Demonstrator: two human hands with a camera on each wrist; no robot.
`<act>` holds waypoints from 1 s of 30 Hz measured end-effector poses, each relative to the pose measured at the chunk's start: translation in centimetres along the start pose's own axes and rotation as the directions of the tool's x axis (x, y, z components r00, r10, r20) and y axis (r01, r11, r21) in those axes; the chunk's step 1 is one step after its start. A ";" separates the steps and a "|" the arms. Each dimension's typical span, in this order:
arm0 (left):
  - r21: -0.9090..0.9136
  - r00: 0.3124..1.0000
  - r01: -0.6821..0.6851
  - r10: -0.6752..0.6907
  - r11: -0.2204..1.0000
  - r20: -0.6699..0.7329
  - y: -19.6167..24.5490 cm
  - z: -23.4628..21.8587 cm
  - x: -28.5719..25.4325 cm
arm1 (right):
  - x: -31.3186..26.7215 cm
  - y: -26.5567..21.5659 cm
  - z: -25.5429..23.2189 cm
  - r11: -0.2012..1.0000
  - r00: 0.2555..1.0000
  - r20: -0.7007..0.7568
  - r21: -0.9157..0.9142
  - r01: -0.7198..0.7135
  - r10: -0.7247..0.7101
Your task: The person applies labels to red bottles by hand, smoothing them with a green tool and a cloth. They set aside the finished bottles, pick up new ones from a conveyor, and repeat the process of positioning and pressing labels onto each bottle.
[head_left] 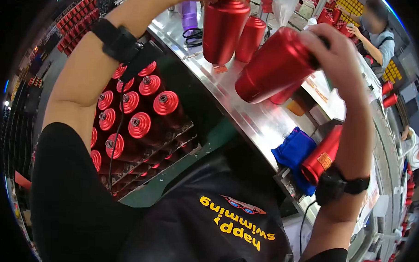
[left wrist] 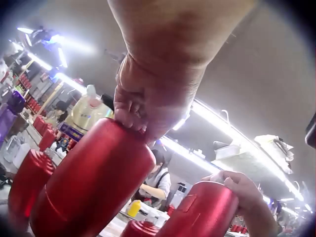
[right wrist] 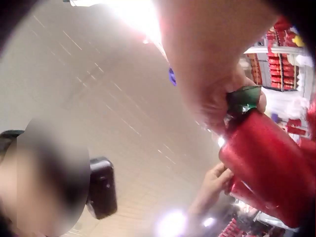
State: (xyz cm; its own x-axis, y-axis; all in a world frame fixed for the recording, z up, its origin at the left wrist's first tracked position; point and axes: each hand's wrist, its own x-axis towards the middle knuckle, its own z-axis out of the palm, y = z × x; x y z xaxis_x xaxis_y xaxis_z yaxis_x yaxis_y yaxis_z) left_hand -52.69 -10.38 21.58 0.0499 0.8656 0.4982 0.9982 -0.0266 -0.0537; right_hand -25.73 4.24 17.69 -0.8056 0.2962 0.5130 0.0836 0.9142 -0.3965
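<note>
Two large metallic red bottles are in hand above the metal worktop. My left hand grips the top end of one red bottle, its fingers curled at the rim. That bottle stands nearly upright, with a small red tag at its lower edge. With my right hand I hold another red bottle by its upper end, tilted over the worktop. A dark green piece shows between that hand and the bottle. Behind them stands a smaller red bottle.
The metal worktop bears a purple bottle, a blue cloth and a lying red bottle. Below left, a rack holds several red bottles with ringed tops. Another person works across the table.
</note>
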 end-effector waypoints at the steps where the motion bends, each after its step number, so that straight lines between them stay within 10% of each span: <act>1: -0.010 0.972 0.186 -0.183 0.982 0.145 -0.7 0.9 -0.3 | 0.8 0.6 2.2 0.998 0.999 -0.017 -0.032 0.045 -0.046; 8: -0.038 0.961 0.180 -0.168 0.983 0.219 -4.5 8.1 -1.1 | 3.1 2.1 10.4 0.973 0.987 0.093 -0.179 0.148 -0.133; 9: -0.016 0.993 0.016 -0.015 1.000 0.115 -5.6 9.4 -1.0 | 3.3 2.4 11.2 0.974 0.992 0.090 -0.202 0.100 -0.083; 12: -0.095 0.966 0.193 -0.173 0.977 0.190 -5.2 11.3 -0.6 | 4.2 1.6 10.9 0.900 0.961 0.257 -0.389 0.196 -0.099; 16: -0.137 0.962 0.230 -0.204 0.963 0.183 -4.6 12.0 0.1 | 4.9 2.2 12.2 0.930 0.991 0.112 -0.367 -0.028 0.074; 23: 0.005 0.911 0.243 -0.230 0.970 0.343 -4.8 12.1 0.9 | 3.5 2.4 9.7 0.957 0.993 0.114 -0.284 0.056 -0.024; 30: 0.101 0.968 0.179 -0.194 0.979 0.158 1.1 7.6 3.1 | 0.3 2.8 -1.1 0.987 0.967 0.253 -0.152 0.046 -0.007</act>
State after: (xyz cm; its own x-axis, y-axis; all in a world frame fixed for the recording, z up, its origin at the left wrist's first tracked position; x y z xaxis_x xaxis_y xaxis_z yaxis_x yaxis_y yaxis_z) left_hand -51.67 -3.93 16.47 -0.1501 0.9223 0.3561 0.9824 0.1797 -0.0511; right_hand -25.12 7.16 17.57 -0.9283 0.2106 0.3064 0.1343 0.9584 -0.2519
